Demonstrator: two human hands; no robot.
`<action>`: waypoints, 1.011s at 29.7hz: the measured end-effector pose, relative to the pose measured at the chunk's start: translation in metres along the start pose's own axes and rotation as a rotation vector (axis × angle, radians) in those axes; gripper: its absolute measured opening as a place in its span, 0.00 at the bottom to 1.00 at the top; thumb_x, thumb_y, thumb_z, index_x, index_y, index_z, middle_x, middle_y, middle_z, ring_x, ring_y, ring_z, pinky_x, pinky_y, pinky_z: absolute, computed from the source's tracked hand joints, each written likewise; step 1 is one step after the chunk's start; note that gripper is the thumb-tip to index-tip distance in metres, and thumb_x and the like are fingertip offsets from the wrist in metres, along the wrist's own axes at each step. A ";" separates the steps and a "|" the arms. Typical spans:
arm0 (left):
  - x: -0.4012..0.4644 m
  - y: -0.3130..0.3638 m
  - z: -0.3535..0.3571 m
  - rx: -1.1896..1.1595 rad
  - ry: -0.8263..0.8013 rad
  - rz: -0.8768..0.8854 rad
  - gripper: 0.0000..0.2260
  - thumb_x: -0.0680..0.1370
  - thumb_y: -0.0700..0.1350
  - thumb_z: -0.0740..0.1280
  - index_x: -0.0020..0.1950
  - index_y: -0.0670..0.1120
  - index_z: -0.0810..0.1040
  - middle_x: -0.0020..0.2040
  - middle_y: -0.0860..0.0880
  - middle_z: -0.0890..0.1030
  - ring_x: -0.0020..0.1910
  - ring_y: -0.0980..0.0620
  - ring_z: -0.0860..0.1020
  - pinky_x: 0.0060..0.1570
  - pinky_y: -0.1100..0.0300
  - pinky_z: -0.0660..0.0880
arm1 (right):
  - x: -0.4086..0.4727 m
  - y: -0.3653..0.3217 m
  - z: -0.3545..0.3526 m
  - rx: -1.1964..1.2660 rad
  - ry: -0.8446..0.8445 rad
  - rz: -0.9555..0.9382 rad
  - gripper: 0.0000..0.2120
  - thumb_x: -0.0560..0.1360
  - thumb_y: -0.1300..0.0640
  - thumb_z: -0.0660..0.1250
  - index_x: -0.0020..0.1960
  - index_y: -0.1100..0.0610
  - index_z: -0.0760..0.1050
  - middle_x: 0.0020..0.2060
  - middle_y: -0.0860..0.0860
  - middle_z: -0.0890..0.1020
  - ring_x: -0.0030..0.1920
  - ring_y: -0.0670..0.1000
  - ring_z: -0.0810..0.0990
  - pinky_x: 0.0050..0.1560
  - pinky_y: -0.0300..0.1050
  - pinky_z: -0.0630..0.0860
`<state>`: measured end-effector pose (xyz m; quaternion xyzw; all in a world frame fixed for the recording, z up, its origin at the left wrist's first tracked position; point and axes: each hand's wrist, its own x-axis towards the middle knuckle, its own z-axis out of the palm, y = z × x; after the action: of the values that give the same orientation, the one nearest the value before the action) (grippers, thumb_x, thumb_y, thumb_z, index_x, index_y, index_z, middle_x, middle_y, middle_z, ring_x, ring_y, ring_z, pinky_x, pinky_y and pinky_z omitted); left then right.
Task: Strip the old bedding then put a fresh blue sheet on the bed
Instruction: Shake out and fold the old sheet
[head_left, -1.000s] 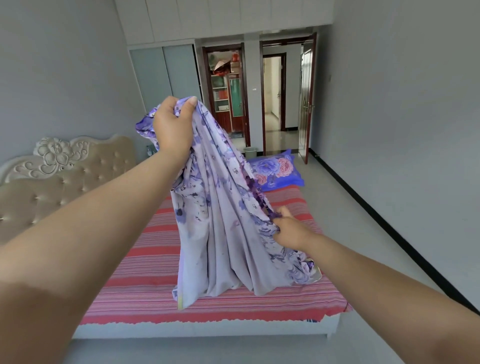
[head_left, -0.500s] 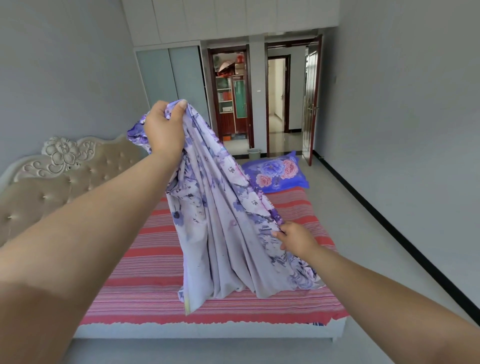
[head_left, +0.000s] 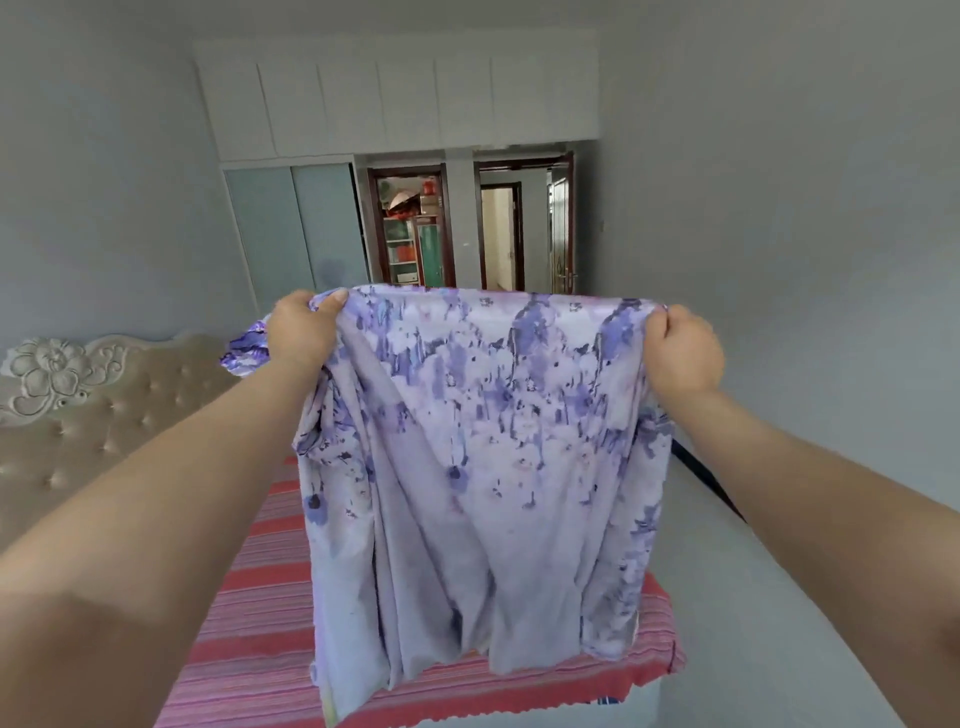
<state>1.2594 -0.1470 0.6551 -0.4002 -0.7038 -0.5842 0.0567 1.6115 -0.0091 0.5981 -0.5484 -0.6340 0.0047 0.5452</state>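
The lilac, purple-flowered cotton sheet (head_left: 483, 447) is hanging in front of the camera and hiding the far half of the red-striped bed (head_left: 249, 639); motion is blurring its print. Its upper edge is running level from side to side, its length dropping straight down, the hem bunching on the striped cover. The left hand (head_left: 301, 327) and right hand (head_left: 683, 353) are each gripping an upper corner with curled fingers. Grey floor (head_left: 753, 597) is lying open along the bed's right edge; the padded beige headboard (head_left: 78, 415) is bounding the left.
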 end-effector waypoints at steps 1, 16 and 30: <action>-0.003 0.008 0.004 0.041 -0.122 -0.042 0.17 0.79 0.52 0.65 0.36 0.42 0.71 0.33 0.44 0.71 0.39 0.46 0.69 0.35 0.57 0.64 | 0.014 -0.005 -0.014 0.040 0.077 0.035 0.21 0.78 0.51 0.50 0.46 0.67 0.73 0.43 0.67 0.78 0.47 0.64 0.75 0.39 0.49 0.61; 0.013 0.161 -0.073 -0.586 -0.965 0.142 0.26 0.53 0.56 0.82 0.47 0.47 0.86 0.47 0.46 0.85 0.43 0.51 0.84 0.41 0.56 0.81 | 0.095 -0.051 -0.120 0.217 0.279 0.166 0.21 0.83 0.50 0.47 0.57 0.65 0.70 0.54 0.64 0.78 0.54 0.64 0.76 0.48 0.51 0.69; 0.029 0.048 -0.055 0.546 -0.008 0.135 0.22 0.79 0.60 0.58 0.45 0.40 0.71 0.40 0.40 0.74 0.40 0.41 0.73 0.39 0.54 0.67 | 0.082 -0.059 -0.108 -0.092 -0.194 -0.325 0.22 0.73 0.42 0.68 0.34 0.58 0.68 0.31 0.56 0.71 0.37 0.58 0.72 0.33 0.46 0.63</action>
<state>1.2486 -0.1801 0.7253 -0.4184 -0.8071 -0.3662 0.1986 1.6617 -0.0387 0.7341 -0.4600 -0.7633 -0.0595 0.4496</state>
